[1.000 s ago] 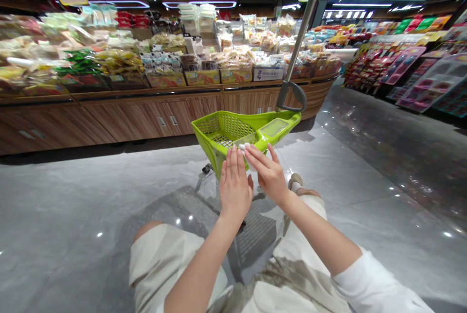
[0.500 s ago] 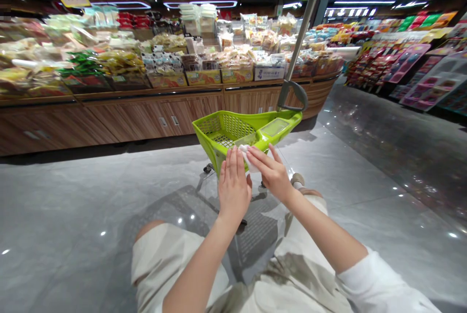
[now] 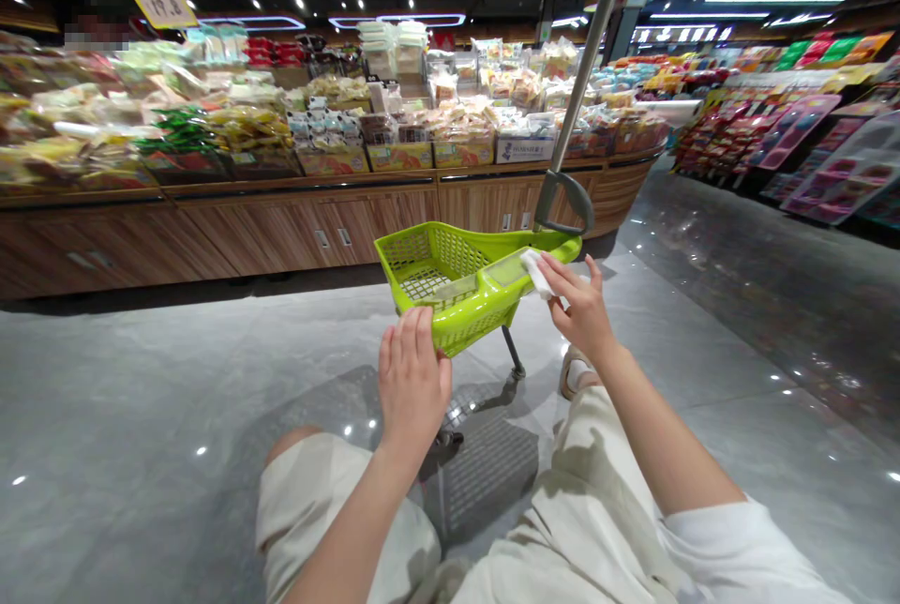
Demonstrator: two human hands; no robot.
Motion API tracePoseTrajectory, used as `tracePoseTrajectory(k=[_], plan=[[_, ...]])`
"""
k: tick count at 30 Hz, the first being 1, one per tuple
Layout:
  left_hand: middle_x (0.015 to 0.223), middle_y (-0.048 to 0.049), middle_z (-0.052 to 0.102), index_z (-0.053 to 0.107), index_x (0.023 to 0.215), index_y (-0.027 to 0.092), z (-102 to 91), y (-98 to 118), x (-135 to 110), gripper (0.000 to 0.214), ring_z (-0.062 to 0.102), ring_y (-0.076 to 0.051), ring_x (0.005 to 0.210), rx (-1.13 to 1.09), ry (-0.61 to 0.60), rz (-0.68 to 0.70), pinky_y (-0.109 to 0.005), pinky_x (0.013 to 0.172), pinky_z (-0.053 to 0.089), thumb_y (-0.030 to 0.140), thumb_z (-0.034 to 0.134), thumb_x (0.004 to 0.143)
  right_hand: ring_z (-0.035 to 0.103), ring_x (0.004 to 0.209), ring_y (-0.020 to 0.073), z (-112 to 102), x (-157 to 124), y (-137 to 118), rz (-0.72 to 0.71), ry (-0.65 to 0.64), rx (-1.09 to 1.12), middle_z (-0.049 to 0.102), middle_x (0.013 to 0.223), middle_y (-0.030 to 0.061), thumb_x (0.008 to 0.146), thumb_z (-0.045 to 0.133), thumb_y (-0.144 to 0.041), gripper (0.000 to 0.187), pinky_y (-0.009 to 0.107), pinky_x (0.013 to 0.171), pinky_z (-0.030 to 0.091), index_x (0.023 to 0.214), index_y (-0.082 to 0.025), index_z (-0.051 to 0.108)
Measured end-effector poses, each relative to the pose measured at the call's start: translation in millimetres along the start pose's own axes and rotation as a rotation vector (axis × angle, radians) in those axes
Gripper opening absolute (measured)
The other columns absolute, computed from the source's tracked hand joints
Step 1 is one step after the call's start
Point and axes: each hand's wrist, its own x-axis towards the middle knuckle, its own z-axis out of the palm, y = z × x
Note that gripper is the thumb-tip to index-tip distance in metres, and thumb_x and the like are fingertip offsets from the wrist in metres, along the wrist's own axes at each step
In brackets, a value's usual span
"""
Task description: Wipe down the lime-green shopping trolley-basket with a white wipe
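A lime-green shopping basket cart [image 3: 422, 259] with a grey pole handle [image 3: 591, 51] stands on the floor in front of my knees. My left hand [image 3: 412, 379] is raised just below the basket's near wall with its fingers straight and together, holding nothing. My right hand [image 3: 580, 309] pinches a small white wipe [image 3: 537, 272] against the basket's near right rim, beside the handle's base.
A long wooden counter [image 3: 295, 229] piled with packaged snacks runs across the back. Racks of colourful goods [image 3: 787, 130] line the right side. Glossy grey floor [image 3: 127, 398] spreads around the cart, with an aisle at the right.
My hands have parted: the left one dropped below the basket's near wall, the right one carried the white wipe right along the rim. The view has shifted slightly.
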Motion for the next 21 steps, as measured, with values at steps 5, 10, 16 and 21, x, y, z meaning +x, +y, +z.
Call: tracePoseTrajectory(k=[5,10,16,21], plan=[[0.158,-0.0168,0.036,0.026,0.153,0.007,-10.4,21.7,12.1,0.076,0.029,-0.029,0.148,0.040,-0.112,0.112,-0.047,0.120,0.025,0.015,0.053,0.083,0.046,0.139,0.0247,-5.8,10.7,-29.2,-0.128,-0.161,0.092,0.047,0.152,0.0124,0.093,0.046,-0.022,0.053,0.056,0.121,0.008,0.145,-0.024,0.041],[0.161,-0.0154,0.030,0.024,0.154,0.006,-7.2,26.8,11.6,0.078,0.026,-0.028,0.150,0.091,-0.121,0.103,-0.049,0.123,0.020,0.017,0.053,0.082,0.050,0.135,0.0197,-2.1,13.5,-11.0,-0.149,-0.189,0.037,0.049,0.150,0.0087,0.094,0.033,-0.010,0.056,0.052,0.122,0.007,0.146,-0.027,0.041],[0.159,-0.0148,0.035,0.028,0.153,0.005,-5.2,21.5,7.3,0.075,0.030,-0.028,0.148,0.094,-0.133,0.086,-0.051,0.124,0.018,0.019,0.053,0.084,0.052,0.133,0.0219,8.3,13.3,-71.5,-0.071,-0.049,0.026,0.057,0.143,0.0088,0.093,0.037,-0.014,0.052,0.052,0.123,-0.003,0.144,-0.022,0.045],[0.156,-0.0166,0.040,0.026,0.154,0.006,-1.7,22.6,8.7,0.074,0.032,-0.028,0.147,0.069,-0.086,0.082,-0.053,0.124,0.015,0.016,0.051,0.084,0.052,0.134,0.0217,14.7,19.1,-109.3,-0.199,-0.118,0.088,0.055,0.145,0.0095,0.097,0.037,-0.023,0.048,0.049,0.125,0.001,0.144,-0.020,0.047]])
